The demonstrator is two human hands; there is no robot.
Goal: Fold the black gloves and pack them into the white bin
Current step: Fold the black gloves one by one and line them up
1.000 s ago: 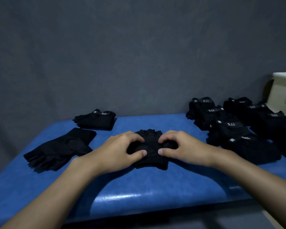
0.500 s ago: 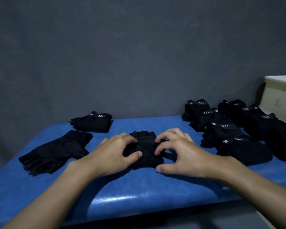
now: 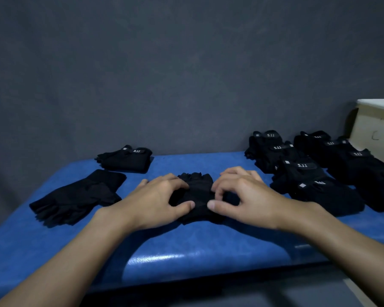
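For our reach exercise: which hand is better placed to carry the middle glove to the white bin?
Probably the right hand: it and the left hand both hold the glove, but the white bin stands far right.

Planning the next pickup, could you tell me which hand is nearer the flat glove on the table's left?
Left. The left hand lies just right of the flat glove; the right hand is farther right, across the folded glove both grip.

The white bin (image 3: 377,129) at the right edge is cut off by the frame, its inside out of sight. Both sides of the folded glove (image 3: 197,192) lie hidden under the left hand (image 3: 155,201) and right hand (image 3: 249,193). The labels on the rightmost gloves (image 3: 364,169) are too blurred to read.
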